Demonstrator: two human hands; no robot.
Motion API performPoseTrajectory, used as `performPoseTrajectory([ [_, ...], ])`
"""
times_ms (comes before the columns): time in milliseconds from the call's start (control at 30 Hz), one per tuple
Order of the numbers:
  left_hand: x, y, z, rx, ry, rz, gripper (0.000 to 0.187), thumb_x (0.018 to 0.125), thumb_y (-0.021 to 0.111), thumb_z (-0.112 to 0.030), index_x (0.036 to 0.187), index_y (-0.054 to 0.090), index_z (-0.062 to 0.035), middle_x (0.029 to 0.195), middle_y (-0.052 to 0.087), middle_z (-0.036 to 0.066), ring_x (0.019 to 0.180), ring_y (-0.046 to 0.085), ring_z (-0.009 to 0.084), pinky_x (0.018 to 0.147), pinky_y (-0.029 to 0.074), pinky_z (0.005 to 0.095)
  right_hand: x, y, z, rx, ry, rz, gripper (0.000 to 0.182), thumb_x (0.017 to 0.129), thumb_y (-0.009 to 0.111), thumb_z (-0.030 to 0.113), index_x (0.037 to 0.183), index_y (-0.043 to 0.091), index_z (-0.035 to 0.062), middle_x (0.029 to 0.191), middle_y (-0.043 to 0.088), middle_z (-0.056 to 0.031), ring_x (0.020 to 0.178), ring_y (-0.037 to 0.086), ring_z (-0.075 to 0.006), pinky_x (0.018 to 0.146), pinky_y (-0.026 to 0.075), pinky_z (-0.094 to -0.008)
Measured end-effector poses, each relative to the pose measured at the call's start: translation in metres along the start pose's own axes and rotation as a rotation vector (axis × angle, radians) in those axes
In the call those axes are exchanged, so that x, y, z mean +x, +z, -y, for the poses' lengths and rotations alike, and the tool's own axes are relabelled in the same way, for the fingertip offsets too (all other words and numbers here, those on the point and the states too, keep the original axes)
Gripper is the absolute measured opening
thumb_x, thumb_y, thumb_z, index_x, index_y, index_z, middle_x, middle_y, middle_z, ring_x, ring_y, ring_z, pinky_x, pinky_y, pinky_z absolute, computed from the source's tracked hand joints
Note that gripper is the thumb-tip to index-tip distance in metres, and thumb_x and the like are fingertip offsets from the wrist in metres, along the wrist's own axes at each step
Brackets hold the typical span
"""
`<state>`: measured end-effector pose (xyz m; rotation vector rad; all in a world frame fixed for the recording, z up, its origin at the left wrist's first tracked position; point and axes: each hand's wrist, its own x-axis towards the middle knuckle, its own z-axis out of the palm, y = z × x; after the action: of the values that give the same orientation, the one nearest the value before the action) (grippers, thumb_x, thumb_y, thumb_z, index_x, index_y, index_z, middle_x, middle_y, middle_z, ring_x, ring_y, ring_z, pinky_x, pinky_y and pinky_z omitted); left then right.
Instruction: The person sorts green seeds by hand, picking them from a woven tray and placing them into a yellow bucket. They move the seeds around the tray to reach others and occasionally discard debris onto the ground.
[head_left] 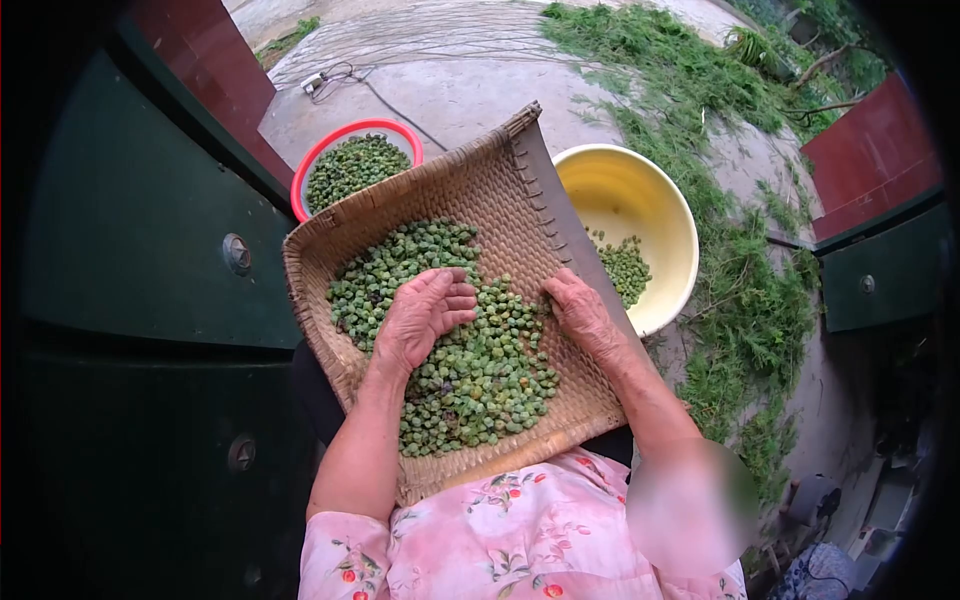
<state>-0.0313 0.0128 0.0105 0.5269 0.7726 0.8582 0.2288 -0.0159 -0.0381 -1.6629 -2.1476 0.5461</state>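
Many green berries (470, 395) lie under the half-curled left grip (432, 312); the bunched right grip (582, 312) sits nearer the basket's right edge (564, 212); holds unclear.

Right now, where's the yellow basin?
Head view, right of centre: the yellow basin sits beyond the right hand, partly hidden by the edge of the woven tray, with leafy green branches to its right.
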Motion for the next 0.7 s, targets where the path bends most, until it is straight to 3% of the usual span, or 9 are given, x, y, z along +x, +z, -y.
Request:
performPoseTrajectory([
  [100, 0.0, 0.001, -0.001, 0.004, -0.001, -0.007, 0.028, 0.095, 0.052, -0.019, 0.111, 0.052, 0.0038, 0.092, 0.062, 0.012, 0.08, 0.063, 0.0179, 0.068, 0.056, 0.0292, -0.005, -0.01, 0.002, 0.103, 0.009, -0.135, 0.019, 0.08, 0.053, 0.003, 0.099, 0.056, 0.0061, 0.097, 0.053, -0.0163, 0.09, 0.057, -0.036, 0.077, 0.047, -0.0432],
  [300, 0.0, 0.002, 0.0, 0.007, -0.001, -0.009, 0.028, 0.095, 0.052, -0.019, 0.11, 0.052, 0.0039, 0.092, 0.062, 0.011, 0.08, 0.063, 0.018, 0.068, 0.057, 0.0295, -0.015, -0.012, 0.013, -0.025, -0.018, 0.096, 0.019, 0.081, 0.054, 0.003, 0.1, 0.055, 0.0048, 0.096, 0.053, -0.0169, 0.089, 0.056, -0.0369, 0.077, 0.048, -0.043],
  [400, -0.001, 0.001, -0.001, 0.003, 0.003, -0.007, 0.028, 0.095, 0.052, -0.019, 0.11, 0.053, 0.0038, 0.092, 0.062, 0.012, 0.08, 0.063, 0.0181, 0.068, 0.057, 0.0296, -0.016, -0.006, 0.009, 0.041, 0.007, -0.036, 0.023, 0.077, 0.058, 0.0, 0.099, 0.057, 0.0043, 0.088, 0.054, -0.0152, 0.086, 0.056, -0.0357, 0.076, 0.047, -0.0416],
  [500, 0.0, 0.0, 0.0, 0.004, 0.003, -0.02, 0.028, 0.095, 0.052, -0.019, 0.11, 0.053, 0.0038, 0.093, 0.061, 0.012, 0.08, 0.063, 0.0182, 0.068, 0.057, 0.0296, -0.009, -0.029, -0.005, 0.1, -0.026, -0.329, 0.021, 0.077, 0.056, 0.0, 0.098, 0.058, 0.0037, 0.087, 0.054, -0.0148, 0.084, 0.057, -0.0331, 0.074, 0.046, -0.0396],
  [533, 0.0, 0.0, 0.001, 0.007, 0.002, -0.025, 0.028, 0.095, 0.052, -0.019, 0.11, 0.053, 0.0038, 0.093, 0.061, 0.012, 0.08, 0.063, 0.0182, 0.068, 0.057, 0.0296, -0.008, -0.041, -0.01, 0.078, 0.091, -0.346, 0.02, 0.077, 0.056, -0.001, 0.096, 0.059, 0.003, 0.086, 0.054, -0.0142, 0.084, 0.056, -0.0305, 0.073, 0.046, -0.0377],
  [567, 0.0, 0.001, 0.0, 0.01, -0.001, -0.025, 0.028, 0.095, 0.052, -0.019, 0.11, 0.053, 0.0038, 0.093, 0.061, 0.012, 0.08, 0.063, 0.0182, 0.068, 0.057, 0.0296, -0.006, -0.048, -0.025, 0.033, 0.191, -0.324, 0.024, 0.077, 0.058, 0.001, 0.1, 0.06, 0.0049, 0.093, 0.057, -0.0163, 0.089, 0.057, -0.0315, 0.078, 0.046, -0.0391],
  [667, 0.0, 0.002, -0.001, 0.017, -0.004, -0.022, 0.028, 0.095, 0.052, -0.019, 0.11, 0.053, 0.0038, 0.093, 0.061, 0.012, 0.08, 0.063, 0.0182, 0.068, 0.057, 0.0294, -0.008, -0.06, -0.036, -0.484, 0.202, -0.412, 0.027, 0.077, 0.059, 0.004, 0.103, 0.063, 0.0075, 0.102, 0.058, -0.0188, 0.094, 0.056, -0.0332, 0.083, 0.046, -0.0423],
  [700, 0.0, 0.001, 0.0, 0.017, -0.002, -0.021, 0.028, 0.095, 0.052, -0.019, 0.11, 0.053, 0.0038, 0.093, 0.061, 0.012, 0.08, 0.063, 0.0181, 0.068, 0.057, 0.0293, -0.006, -0.058, -0.033, -0.523, 0.164, -0.425, 0.023, 0.077, 0.059, 0.005, 0.099, 0.062, 0.0102, 0.109, 0.058, -0.0172, 0.094, 0.057, -0.0363, 0.082, 0.048, -0.0412],
])
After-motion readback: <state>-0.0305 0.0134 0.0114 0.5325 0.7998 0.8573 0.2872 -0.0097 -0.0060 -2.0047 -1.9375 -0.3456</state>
